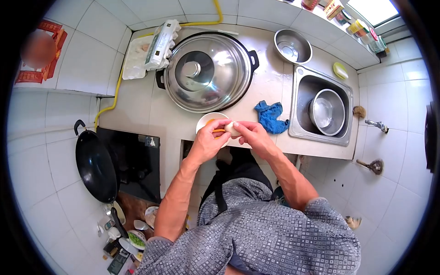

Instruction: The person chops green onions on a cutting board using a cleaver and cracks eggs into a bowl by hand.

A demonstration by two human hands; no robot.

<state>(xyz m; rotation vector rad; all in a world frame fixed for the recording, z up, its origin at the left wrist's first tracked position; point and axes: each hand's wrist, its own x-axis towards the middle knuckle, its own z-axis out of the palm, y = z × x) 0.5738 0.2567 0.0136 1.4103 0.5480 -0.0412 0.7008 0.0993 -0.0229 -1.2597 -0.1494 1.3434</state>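
Note:
Close together above the counter's front edge, both my hands are closed around small things. My right hand (255, 137) pinches a pale, rounded egg (232, 129) in its fingertips. In my left hand (211, 141) is a thin orange stick (219, 130), its ends covered by my fingers, so I cannot make out its kind. The left fingertips also meet the egg's near side. Just under the hands sits a white bowl (203, 120), largely hidden by them, with something orange showing at its rim.
Behind the bowl stands a large lidded steel pan (183, 94), beside an egg carton (161, 45). A blue cloth (270, 117) lies between it and the sink (300, 98), which holds a steel bowl (340, 112). Another steel bowl (293, 46) stands behind. A black wok (95, 167) hangs left.

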